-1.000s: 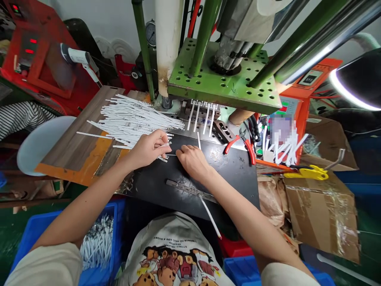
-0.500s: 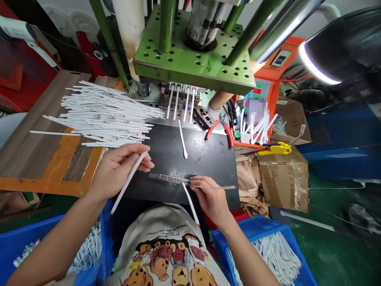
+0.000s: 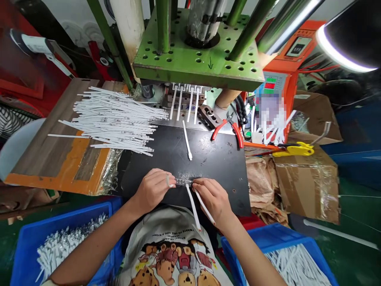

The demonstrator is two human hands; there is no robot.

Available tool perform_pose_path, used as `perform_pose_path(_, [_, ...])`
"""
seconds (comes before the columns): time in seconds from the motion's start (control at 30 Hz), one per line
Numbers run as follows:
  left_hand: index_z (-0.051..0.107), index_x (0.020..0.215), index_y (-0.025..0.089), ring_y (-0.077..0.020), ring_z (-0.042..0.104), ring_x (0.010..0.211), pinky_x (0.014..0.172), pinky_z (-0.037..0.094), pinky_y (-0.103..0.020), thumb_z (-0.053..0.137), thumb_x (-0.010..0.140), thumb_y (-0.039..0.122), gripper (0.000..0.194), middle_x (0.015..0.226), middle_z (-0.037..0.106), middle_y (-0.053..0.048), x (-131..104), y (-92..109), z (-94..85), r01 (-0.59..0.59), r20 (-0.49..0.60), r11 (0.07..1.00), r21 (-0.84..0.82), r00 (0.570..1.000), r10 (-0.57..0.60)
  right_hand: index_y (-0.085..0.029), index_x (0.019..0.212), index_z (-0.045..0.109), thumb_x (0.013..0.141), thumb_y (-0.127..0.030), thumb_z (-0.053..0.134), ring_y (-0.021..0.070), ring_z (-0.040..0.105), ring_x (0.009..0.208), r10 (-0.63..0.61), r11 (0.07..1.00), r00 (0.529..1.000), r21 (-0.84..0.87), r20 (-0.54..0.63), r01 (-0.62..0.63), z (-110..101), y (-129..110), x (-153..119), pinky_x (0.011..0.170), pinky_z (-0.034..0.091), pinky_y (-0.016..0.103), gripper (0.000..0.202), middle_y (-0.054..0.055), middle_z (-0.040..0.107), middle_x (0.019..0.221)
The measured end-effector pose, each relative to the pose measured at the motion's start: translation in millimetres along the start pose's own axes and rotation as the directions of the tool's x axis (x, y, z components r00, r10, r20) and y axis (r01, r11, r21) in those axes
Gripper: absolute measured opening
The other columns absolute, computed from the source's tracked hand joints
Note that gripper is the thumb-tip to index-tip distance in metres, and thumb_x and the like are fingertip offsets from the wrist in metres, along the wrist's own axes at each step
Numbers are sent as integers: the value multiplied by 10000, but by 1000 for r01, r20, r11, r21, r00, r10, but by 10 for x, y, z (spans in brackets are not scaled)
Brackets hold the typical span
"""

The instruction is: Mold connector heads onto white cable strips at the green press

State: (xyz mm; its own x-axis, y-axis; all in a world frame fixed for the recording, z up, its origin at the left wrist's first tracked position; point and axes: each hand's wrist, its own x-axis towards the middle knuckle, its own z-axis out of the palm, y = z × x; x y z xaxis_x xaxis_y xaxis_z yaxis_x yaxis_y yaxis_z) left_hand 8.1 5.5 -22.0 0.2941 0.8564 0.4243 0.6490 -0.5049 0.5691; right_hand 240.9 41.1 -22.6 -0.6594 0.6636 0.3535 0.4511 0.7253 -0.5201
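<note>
1. Strips (image 3: 119, 119) lay in a wide heap on the wood-patterned board (image 3: 47, 149), beyond my left hand (image 3: 153, 188).
2. That hand had its fingers drawn in at the left end of the slotted bar (image 3: 181, 182). A pale sliver showed among them, but I couldn't tell whether they gripped a strip. Half a second earlier, they had been up nearer the heap, pinching a long white strip.
3. Between my hands, the slotted bar ran crosswise on the black mat (image 3: 214, 167). The seated strip (image 3: 194, 208) had its head at the slots and its tail slanting down toward my shirt (image 3: 166, 234), much as before.
4. Farther off, the loose strip (image 3: 187, 141) lay by itself, its head end nearer me.
5. My right hand (image 3: 212, 196) was at the bar's right end, nearer the seated strip than my left, thumb and finger pinched on the held strip (image 3: 204, 207). Its long axis now ran back toward me, roughly alongside the seated one and just to its right; earlier it had pointed out to the right.
6. Red-handled pliers (image 3: 237, 135) rested beyond that hand, near the mat's far right corner, untouched.
</note>
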Motion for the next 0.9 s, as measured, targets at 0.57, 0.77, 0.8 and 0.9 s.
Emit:
perform_pose_path(0.57, [648,848,167,-222,580,885,749,400,-345,535,949,199,156,935,649,-74,312,-989,-728,66,141,858,509,977,-158,-190,1103,586,953,-69,435,195,590,950,9,999,992,46,123,-15,2,126,-23,809,474,329,245,89,645,1060])
perform_pose_path(0.77, [645,915,194,-144,620,796,760,452,-295,530,959,177,125,846,679,-11,513,-569,-966,119,-182,976,183,980,-86,-194,1096,597,971,-113,443,189,598,942,7,999,997,46,81,-11,-1,81,2,812,481,330,214,85,654,1055])
perform_pose_path(0.8, [652,903,195,-137,622,794,737,468,-276,538,951,164,128,841,672,-11,515,-459,-1000,140,-248,986,86,962,-115,-197,1092,601,968,-113,450,190,602,943,13,999,998,44,69,-16,3,75,7,813,482,331,213,84,657,1052])
perform_pose_path(0.9, [690,964,203,-125,644,793,741,515,-263,530,949,144,171,849,670,-14,419,-229,-984,219,-267,947,-236,922,-279,-205,1081,610,955,-102,464,194,612,946,28,999,999,44,39,-30,19,55,12,819,485,336,219,78,667,1036])
